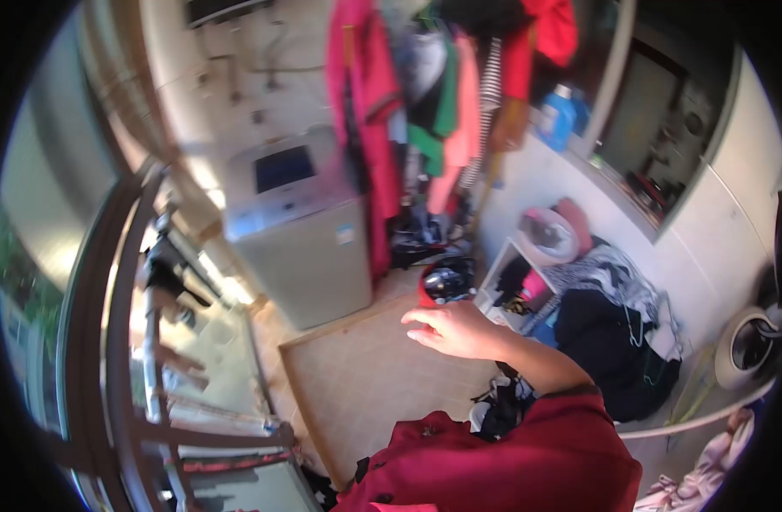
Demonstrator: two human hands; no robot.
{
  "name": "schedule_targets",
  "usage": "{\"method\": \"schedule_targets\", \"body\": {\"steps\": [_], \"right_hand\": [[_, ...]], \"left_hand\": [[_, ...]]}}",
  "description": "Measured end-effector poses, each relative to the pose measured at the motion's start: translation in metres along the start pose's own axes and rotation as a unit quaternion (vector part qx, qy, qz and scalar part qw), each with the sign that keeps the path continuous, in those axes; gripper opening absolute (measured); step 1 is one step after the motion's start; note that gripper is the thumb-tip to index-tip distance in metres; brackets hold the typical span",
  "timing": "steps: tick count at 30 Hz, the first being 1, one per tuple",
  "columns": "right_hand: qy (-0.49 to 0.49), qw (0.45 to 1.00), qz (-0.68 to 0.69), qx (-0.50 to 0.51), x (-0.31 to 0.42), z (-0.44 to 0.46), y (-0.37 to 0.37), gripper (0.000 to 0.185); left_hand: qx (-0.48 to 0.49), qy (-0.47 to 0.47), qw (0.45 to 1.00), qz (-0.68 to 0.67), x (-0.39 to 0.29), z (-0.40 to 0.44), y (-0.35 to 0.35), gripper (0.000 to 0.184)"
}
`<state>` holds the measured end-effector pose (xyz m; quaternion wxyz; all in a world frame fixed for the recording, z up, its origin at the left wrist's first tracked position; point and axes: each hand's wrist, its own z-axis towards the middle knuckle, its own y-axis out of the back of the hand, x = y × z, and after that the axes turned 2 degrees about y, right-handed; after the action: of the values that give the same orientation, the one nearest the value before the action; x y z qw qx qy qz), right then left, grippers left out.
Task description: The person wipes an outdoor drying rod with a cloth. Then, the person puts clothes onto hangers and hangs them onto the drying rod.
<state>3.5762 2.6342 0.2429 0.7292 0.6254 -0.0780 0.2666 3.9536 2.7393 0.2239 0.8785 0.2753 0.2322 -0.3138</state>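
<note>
My right hand (451, 331) reaches out from a dark red sleeve (570, 427) over the tiled floor. Its fingers are loosely bent and point to the left, with a small gap between thumb and index finger; nothing shows in it. In the picture it is closest to a red bucket (425, 294) with dark, shiny contents, which stands beyond it. I cannot see my left hand.
A top-loading washing machine (306, 256) stands ahead left, beside hanging clothes (370, 128). To the right are a white shelf (504, 264), a heap of dark clothes (609, 350) and a blue bottle (558, 119) on a ledge. Open window frames (109, 341) line the left.
</note>
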Motion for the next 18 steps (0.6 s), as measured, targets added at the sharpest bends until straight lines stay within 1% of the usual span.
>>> {"method": "schedule_targets", "body": {"steps": [1, 2, 3, 5, 6, 7, 9, 10, 11, 13, 14, 15, 17, 18], "right_hand": [[-0.019, 1.000, 0.010, -0.022, -0.020, -0.012, 0.007, 0.022], [-0.053, 0.998, 0.010, -0.029, -0.039, -0.024, 0.013, 0.022], [-0.072, 0.997, 0.006, -0.038, -0.052, -0.035, 0.022, 0.022], [-0.116, 0.992, -0.001, -0.053, -0.074, -0.055, 0.037, 0.021], [-0.148, 0.988, -0.001, -0.051, -0.088, -0.065, 0.037, 0.022], [-0.157, 0.985, 0.003, -0.074, -0.100, -0.075, 0.036, 0.022], [-0.201, 0.975, 0.028, -0.086, -0.128, -0.094, 0.033, 0.022], [-0.220, 0.970, 0.027, -0.096, -0.139, -0.103, 0.036, 0.022], [-0.233, 0.966, 0.024, -0.110, -0.150, -0.112, 0.040, 0.022], [-0.262, 0.956, 0.014, -0.132, -0.172, -0.131, 0.052, 0.022], [-0.299, 0.945, 0.012, -0.132, -0.183, -0.142, 0.060, 0.023], [-0.334, 0.933, 0.012, -0.133, -0.195, -0.152, 0.068, 0.023], [-0.395, 0.899, -0.008, -0.189, -0.222, -0.171, 0.075, 0.021], [-0.444, 0.874, -0.003, -0.196, -0.234, -0.179, 0.081, 0.021]], "left_hand": [[0.035, -0.025, 0.999, -0.004, -0.005, 0.010, -0.023, 0.017], [0.066, -0.126, 0.990, 0.013, -0.012, 0.024, -0.048, 0.015], [0.129, -0.115, 0.985, -0.016, -0.019, 0.030, -0.066, 0.014], [0.181, -0.222, 0.957, -0.052, -0.031, 0.048, -0.112, 0.013], [0.155, -0.234, 0.955, -0.101, -0.033, 0.050, -0.142, 0.014], [0.205, -0.221, 0.948, -0.103, -0.039, 0.054, -0.160, 0.015], [0.244, -0.208, 0.932, -0.167, -0.054, 0.062, -0.210, 0.016], [0.297, -0.208, 0.918, -0.159, -0.054, 0.066, -0.230, 0.018], [0.298, -0.261, 0.899, -0.187, -0.056, 0.070, -0.258, 0.018], [0.348, -0.272, 0.873, -0.206, -0.080, 0.080, -0.304, 0.018], [0.349, -0.295, 0.854, -0.249, -0.087, 0.080, -0.332, 0.019], [0.380, -0.290, 0.847, -0.231, -0.097, 0.082, -0.355, 0.022], [0.362, -0.290, 0.842, -0.277, -0.115, 0.076, -0.416, 0.012], [0.326, -0.325, 0.833, -0.307, -0.131, 0.077, -0.448, 0.011]]}}
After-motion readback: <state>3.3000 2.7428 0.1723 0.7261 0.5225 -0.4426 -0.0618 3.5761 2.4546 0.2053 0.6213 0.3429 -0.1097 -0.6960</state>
